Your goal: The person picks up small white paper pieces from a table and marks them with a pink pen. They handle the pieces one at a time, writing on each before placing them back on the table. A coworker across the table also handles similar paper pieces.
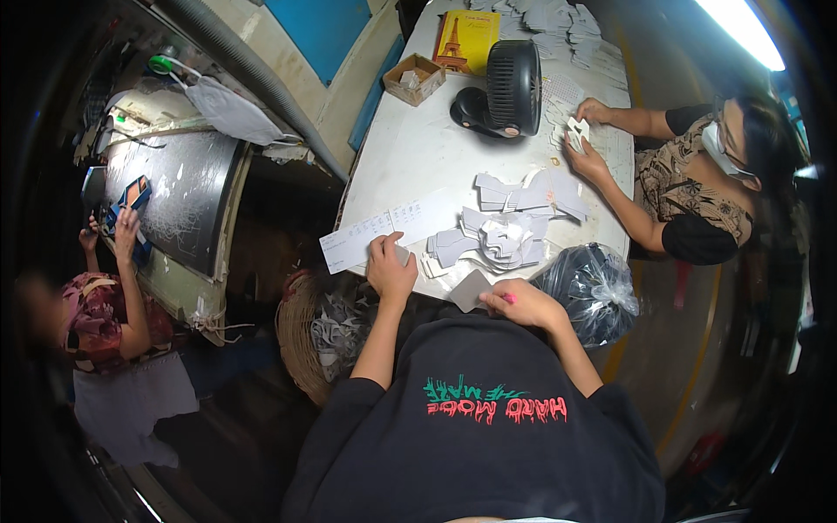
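Observation:
My left hand (391,268) rests at the table's near left edge, fingers curled over a small grey piece (402,254). Just beyond its fingertips lies a long white paper strip (349,247) with handwriting on it. Close to my body, my right hand (529,305) grips a flat grey piece (471,290) with squared corners. A small pink object (509,298) shows at the same fingers; its kind is unclear. Between and beyond my hands, stacks of cut grey-white pieces (501,240) lie loosely spread, some tied in bundles.
A black fan (514,87), a small open box (414,80) and a yellow book (471,42) stand farther back. Across the right edge, a masked person (693,170) handles white pieces. A black plastic bag (593,292) and a wicker basket (301,336) flank me. Another person (122,314) works at left.

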Demonstrator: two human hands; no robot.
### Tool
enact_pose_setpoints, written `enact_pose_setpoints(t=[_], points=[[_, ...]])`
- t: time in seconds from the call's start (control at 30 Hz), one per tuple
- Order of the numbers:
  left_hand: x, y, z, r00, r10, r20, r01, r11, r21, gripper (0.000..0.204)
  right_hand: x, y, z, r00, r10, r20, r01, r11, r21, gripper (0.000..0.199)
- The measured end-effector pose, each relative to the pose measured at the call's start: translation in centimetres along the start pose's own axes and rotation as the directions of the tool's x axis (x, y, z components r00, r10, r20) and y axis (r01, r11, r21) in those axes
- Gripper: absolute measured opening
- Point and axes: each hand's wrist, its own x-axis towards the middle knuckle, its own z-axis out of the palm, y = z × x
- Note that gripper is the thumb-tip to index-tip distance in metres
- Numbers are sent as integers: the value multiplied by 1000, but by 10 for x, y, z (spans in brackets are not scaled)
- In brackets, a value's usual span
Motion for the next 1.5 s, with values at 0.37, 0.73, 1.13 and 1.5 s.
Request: enact_pose_setpoints(t=[0.37,0.73,1.13,1.5], points=[[-44,44,-69,805,315,503,300,515,-803,23,-16,-8,4,991,-119,64,109,984,143,37],[-49,65,-70,811,299,504,242,612,-753,17,-25,3,11,990,-137,-22,139,970,199,39],[-61,79,-24,712,562,421,-435,823,-365,15,-51,22,0,996,89,-8,-79,920,385,54],[-65,89,-55,774,493,397,-134,740,-659,13,-53,32,26,968,-134,-213,240,746,622,37]])
